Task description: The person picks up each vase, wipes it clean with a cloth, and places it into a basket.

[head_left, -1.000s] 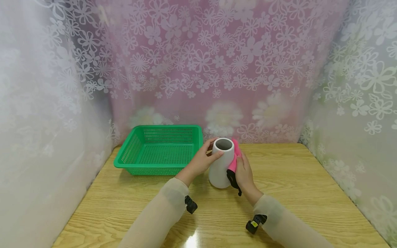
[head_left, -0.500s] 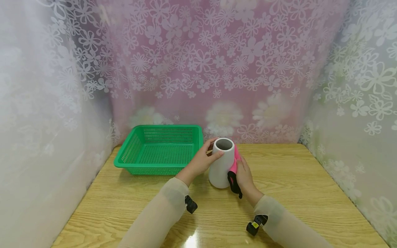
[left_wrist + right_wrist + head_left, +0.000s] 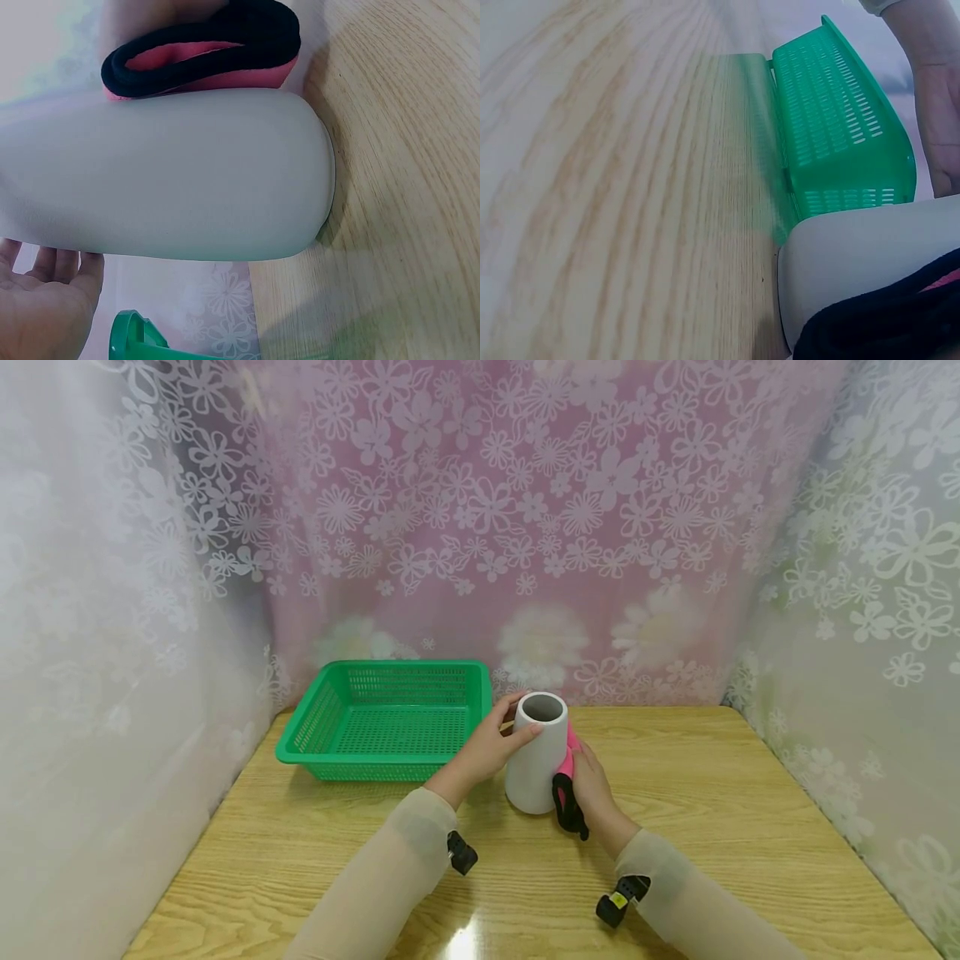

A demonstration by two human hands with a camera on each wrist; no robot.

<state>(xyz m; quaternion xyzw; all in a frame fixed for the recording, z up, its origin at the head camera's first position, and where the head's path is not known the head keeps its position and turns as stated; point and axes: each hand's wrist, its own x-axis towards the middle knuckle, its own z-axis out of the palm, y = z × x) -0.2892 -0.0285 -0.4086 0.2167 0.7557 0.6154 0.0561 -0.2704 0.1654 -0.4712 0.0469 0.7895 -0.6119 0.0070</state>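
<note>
A white tapered vase (image 3: 536, 768) stands upright on the table, its round mouth facing up. My left hand (image 3: 491, 745) grips it near the top, thumb on the front below the rim and fingers round the far side. On the vase's right side my right hand (image 3: 595, 789) holds a pink cloth with a black edge (image 3: 568, 806) against the wall. That cloth's folded black edge (image 3: 202, 52) touches the vase in the left wrist view. The right hand's fingertips are hidden behind the cloth and vase.
A green plastic basket (image 3: 401, 760) with slotted walls stands at the back left, close behind the left hand. The wood-grain table (image 3: 720, 793) ends at a flowered curtain (image 3: 480, 527) at the back, with more curtain on both sides.
My right hand has shifted slightly down and toward me with the cloth along the vase's side; less pink shows at the top. The left hand and vase have stayed in place.
</note>
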